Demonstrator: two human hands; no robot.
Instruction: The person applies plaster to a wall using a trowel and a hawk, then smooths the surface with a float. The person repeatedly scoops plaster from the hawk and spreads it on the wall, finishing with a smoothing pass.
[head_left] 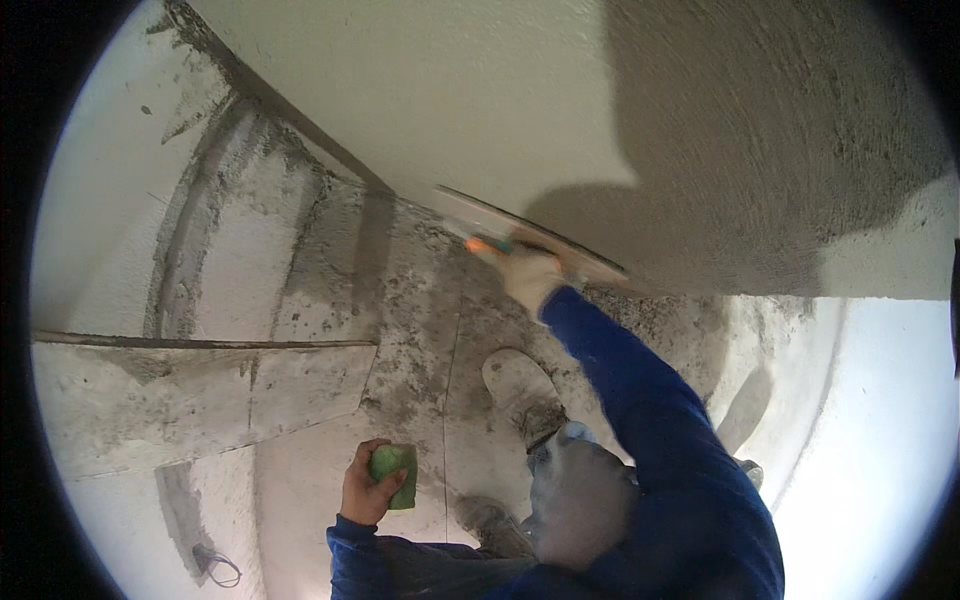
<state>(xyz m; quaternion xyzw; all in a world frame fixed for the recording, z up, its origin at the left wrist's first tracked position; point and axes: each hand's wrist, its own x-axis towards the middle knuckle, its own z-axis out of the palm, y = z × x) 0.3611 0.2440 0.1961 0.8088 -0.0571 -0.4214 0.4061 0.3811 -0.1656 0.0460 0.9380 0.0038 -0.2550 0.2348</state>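
Note:
My right hand [527,277], in a pale work glove, grips the handle of a long, flat plastering trowel [497,216]. Its blade lies along the lower part of the wall, slightly blurred, and an orange end of the handle shows beside my fingers. Grey, wet-looking plaster [740,150] with streaks covers the right side of the pale wall [470,90]. My bare left hand [362,490] is low in the view, away from the wall, with its fingers around a green block that looks like a sponge [397,474].
The floor [415,290] is spattered with dark plaster. My shoe [520,385] stands on it near the wall. A low ledge [200,400] with a dark edge runs out on the left. A loop of thin wire [222,570] sticks out at the lower left.

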